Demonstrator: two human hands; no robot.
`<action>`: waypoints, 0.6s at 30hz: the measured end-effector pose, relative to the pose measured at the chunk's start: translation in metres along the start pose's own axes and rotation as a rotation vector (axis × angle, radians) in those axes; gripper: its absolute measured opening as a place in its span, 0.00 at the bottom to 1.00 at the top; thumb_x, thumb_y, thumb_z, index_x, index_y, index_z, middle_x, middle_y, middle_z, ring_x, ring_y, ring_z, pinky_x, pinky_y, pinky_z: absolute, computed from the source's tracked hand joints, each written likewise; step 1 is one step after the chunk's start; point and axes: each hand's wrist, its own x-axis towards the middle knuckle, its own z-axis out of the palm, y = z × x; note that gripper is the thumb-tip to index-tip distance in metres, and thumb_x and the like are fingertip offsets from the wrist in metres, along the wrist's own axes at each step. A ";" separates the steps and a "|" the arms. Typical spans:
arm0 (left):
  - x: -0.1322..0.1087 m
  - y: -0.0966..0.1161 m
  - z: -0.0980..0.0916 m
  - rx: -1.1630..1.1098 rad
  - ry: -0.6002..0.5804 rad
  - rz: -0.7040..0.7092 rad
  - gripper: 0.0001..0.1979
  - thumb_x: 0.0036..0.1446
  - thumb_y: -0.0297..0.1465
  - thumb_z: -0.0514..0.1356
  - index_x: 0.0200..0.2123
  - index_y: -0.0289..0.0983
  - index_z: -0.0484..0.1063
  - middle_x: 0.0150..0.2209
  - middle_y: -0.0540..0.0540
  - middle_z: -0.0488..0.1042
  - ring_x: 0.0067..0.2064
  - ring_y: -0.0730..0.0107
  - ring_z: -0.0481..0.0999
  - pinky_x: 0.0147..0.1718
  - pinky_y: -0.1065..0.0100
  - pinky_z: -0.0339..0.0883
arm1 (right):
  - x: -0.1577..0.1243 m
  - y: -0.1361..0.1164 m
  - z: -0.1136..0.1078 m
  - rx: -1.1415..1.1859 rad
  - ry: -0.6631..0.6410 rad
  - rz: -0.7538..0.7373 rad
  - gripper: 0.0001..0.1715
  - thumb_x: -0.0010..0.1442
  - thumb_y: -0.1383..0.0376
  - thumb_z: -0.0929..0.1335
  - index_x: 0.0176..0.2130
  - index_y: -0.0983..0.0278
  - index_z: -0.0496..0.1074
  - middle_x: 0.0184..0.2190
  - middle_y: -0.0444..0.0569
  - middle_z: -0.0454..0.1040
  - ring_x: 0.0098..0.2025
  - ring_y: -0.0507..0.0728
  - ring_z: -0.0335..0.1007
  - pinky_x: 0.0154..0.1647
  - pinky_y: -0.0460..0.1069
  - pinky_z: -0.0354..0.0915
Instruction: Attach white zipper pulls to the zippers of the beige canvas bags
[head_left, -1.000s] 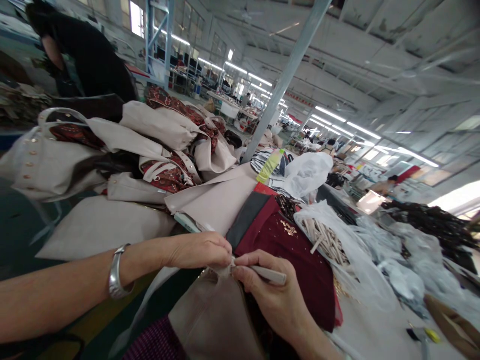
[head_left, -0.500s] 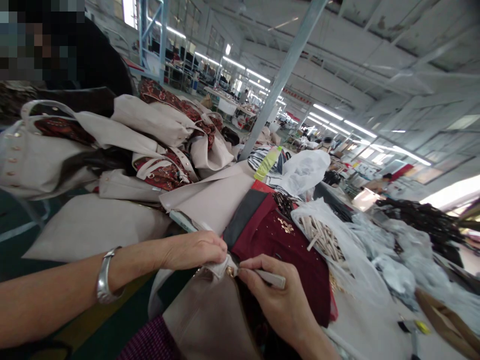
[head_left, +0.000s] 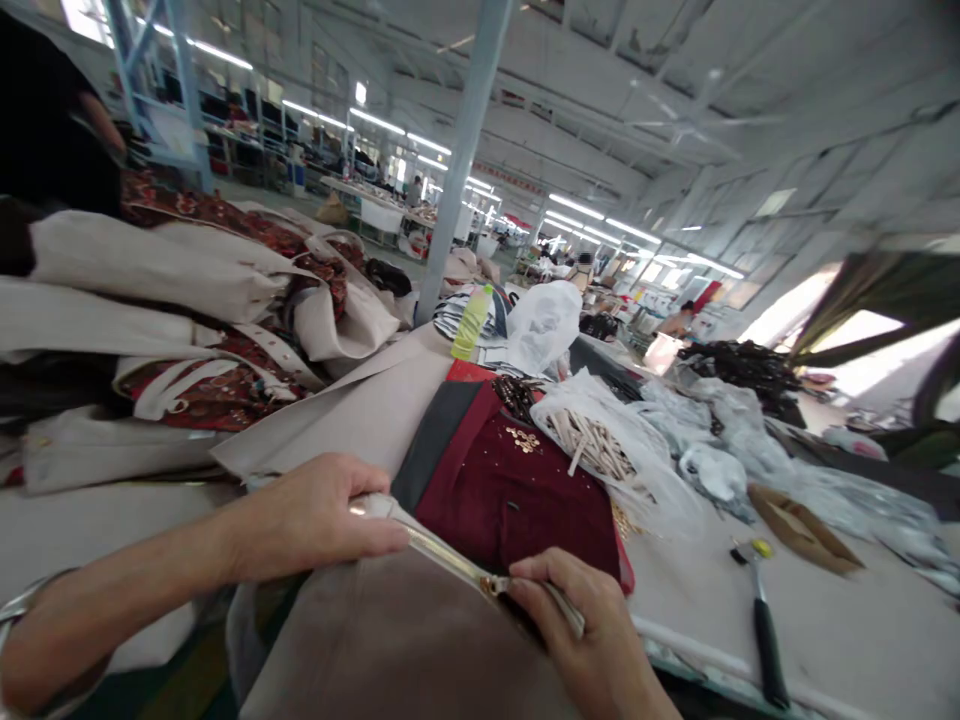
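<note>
A beige handbag [head_left: 420, 640] lies at the bottom, nearest to me. Along its top edge runs a gold-toothed zipper [head_left: 442, 552]. My left hand [head_left: 315, 515] pinches the end of the bag's top edge between thumb and fingers. At the other side, my right hand [head_left: 574, 620] grips a light strip-shaped zipper pull [head_left: 566, 608] joined to the gold slider [head_left: 491, 585]. From the left hand to the slider the teeth look joined. Right of the slider, the right hand partly hides the bag's edge.
Dark red cloth [head_left: 517, 500] with small gold fittings lies beyond the bag. A clear plastic bag of beige strips [head_left: 600, 445] sits beside it. A hammer [head_left: 765, 630] rests at right. Beige handbags [head_left: 172, 260] are piled left, near a person in black [head_left: 52, 120]. A post [head_left: 465, 150] stands ahead.
The hands have moved apart. My left hand shifted left along the bag's edge, and the right hand moved the slider right and down. The view turned right, bringing the whole hammer into sight.
</note>
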 end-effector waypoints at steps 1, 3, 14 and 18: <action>0.006 0.003 -0.007 0.060 0.018 0.008 0.22 0.51 0.50 0.62 0.24 0.37 0.65 0.21 0.54 0.60 0.25 0.73 0.60 0.23 0.70 0.46 | -0.003 0.008 -0.002 0.009 0.013 0.042 0.12 0.69 0.60 0.67 0.34 0.59 0.76 0.32 0.44 0.78 0.34 0.52 0.75 0.38 0.44 0.67; 0.019 0.012 -0.020 0.172 0.020 0.033 0.22 0.51 0.50 0.62 0.23 0.37 0.65 0.21 0.54 0.59 0.25 0.73 0.60 0.23 0.69 0.45 | -0.007 0.022 -0.004 0.049 0.007 0.113 0.14 0.69 0.58 0.65 0.35 0.60 0.75 0.35 0.48 0.79 0.43 0.56 0.77 0.43 0.46 0.68; 0.062 0.022 0.073 0.896 0.616 0.788 0.19 0.65 0.23 0.48 0.47 0.35 0.77 0.48 0.42 0.79 0.48 0.61 0.74 0.49 0.60 0.60 | 0.019 0.064 0.029 0.301 -0.004 0.509 0.14 0.65 0.57 0.63 0.31 0.62 0.68 0.29 0.48 0.76 0.31 0.56 0.73 0.33 0.48 0.65; 0.063 -0.002 0.129 0.801 0.615 0.821 0.20 0.71 0.35 0.47 0.57 0.40 0.74 0.55 0.46 0.77 0.53 0.65 0.73 0.52 0.63 0.58 | 0.022 0.070 0.029 0.276 -0.033 0.475 0.13 0.66 0.60 0.63 0.32 0.62 0.69 0.28 0.46 0.76 0.30 0.54 0.73 0.33 0.47 0.64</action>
